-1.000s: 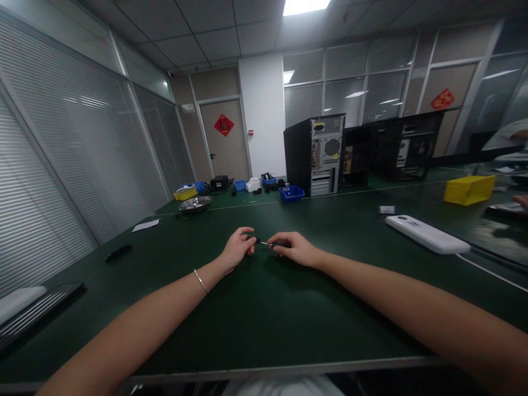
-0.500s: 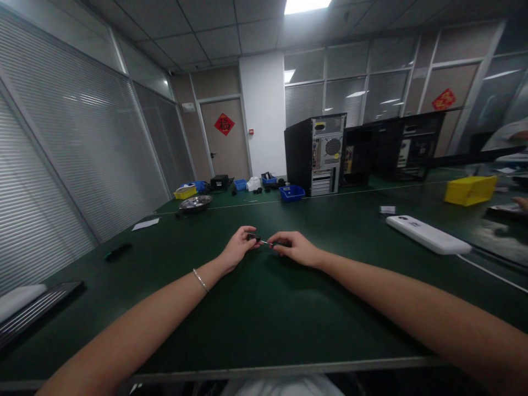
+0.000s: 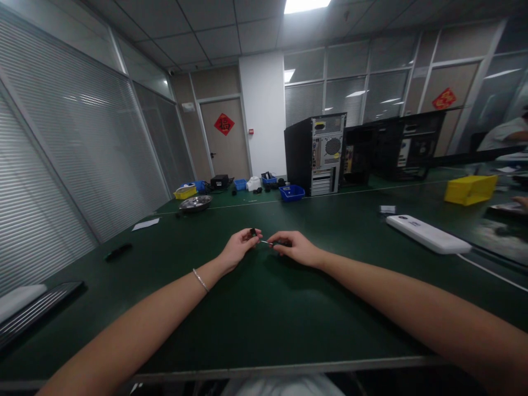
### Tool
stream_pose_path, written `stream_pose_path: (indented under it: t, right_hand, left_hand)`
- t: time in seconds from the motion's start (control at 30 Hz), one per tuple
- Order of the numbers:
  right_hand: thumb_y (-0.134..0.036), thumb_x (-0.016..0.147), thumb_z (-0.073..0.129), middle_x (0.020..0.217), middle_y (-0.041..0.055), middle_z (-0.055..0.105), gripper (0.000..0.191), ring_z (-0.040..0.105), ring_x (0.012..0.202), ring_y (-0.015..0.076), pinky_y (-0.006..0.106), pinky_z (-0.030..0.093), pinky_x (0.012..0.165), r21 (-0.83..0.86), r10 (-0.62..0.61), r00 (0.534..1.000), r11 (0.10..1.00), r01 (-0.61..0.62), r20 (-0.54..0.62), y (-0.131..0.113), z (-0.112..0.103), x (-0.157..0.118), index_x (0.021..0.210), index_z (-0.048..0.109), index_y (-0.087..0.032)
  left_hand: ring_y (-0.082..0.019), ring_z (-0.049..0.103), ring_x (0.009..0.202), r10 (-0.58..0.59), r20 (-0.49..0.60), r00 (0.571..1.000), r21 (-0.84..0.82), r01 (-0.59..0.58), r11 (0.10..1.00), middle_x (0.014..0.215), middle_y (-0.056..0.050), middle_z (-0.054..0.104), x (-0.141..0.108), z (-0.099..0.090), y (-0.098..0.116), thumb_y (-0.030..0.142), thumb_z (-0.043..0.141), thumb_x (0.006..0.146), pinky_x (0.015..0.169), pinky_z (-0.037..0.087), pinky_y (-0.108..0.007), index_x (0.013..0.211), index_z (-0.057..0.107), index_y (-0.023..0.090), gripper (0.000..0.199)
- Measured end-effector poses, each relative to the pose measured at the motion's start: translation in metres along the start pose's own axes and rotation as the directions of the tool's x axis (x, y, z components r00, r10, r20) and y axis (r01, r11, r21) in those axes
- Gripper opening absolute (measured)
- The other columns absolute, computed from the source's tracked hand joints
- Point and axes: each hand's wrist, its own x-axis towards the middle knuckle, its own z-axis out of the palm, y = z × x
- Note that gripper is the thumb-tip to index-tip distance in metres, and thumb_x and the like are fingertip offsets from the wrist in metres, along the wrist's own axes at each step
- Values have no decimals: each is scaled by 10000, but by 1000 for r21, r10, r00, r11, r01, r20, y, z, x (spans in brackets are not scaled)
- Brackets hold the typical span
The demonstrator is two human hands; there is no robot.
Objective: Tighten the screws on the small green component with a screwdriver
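Over the middle of the green table (image 3: 247, 324), my left hand (image 3: 238, 247) is closed on a small black part (image 3: 253, 232), pinched between thumb and fingers. Too little of the part shows to tell its kind. My right hand (image 3: 297, 248) wraps round the dark handle of a screwdriver (image 3: 266, 242). Its thin metal shaft points left, toward the fingers of my left hand. The shaft's tip is at or close to those fingertips; whether it touches the black part I cannot tell.
A white power strip (image 3: 429, 235) with a cable lies to the right, near a yellow bin (image 3: 471, 190). Computer towers (image 3: 317, 154), a blue tray (image 3: 292, 192) and a metal bowl (image 3: 195, 203) stand farther back. A dark slim object (image 3: 119, 252) lies left. Another person (image 3: 505, 135) sits at far right.
The black part has turned in my left hand's fingers and now sticks up more. My right hand and the screwdriver have barely moved.
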Motion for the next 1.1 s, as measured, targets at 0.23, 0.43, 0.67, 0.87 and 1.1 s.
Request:
stream_pose_path:
  t: [0.23,0.43,0.67,0.87,1.1]
  right_hand:
    - [-292,801,540,932,61,622,290,575,711,135,277,492,649,73,-1,1000,997,2,-15,-4,0,0,1047,590,-147]
    - [-267,801,544,1028,77,598,335,577,860,180,294,513,665,113,-12,999,993,17,-39,-7,1,-1,1120,542,-166]
    - [-275,817,523,1054,80,591,318,577,890,190,291,519,659,104,-30,999,994,33,-32,-8,0,-2,1115,548,-167]
    - [-266,825,510,1045,73,596,293,577,861,176,280,512,664,54,-33,999,998,35,-40,-7,0,-1,1094,569,-165]
    - [-249,823,510,1013,56,601,291,582,784,149,271,505,664,27,-64,998,998,63,12,0,0,0,1097,575,-175]
  left_hand:
    - [-124,559,716,-56,-53,997,-12,55,998,867,-76,633,3,1,-5,371,561,778,655,424,-242,1050,489,128,371]
    - [-121,532,697,-13,3,1000,81,13,997,819,-49,607,1,2,-2,355,539,791,649,421,-242,1066,542,141,349]
    - [-147,548,738,-3,-37,999,133,8,991,860,-53,617,-2,2,-1,344,579,758,660,430,-258,1046,587,148,348]
    - [-147,562,733,-2,-30,1000,146,6,989,893,-62,634,-5,3,3,327,597,748,657,436,-261,1024,602,152,326]
    - [-171,582,803,27,78,997,213,-44,976,894,-69,645,-6,7,11,296,637,710,741,437,-289,951,635,134,290]
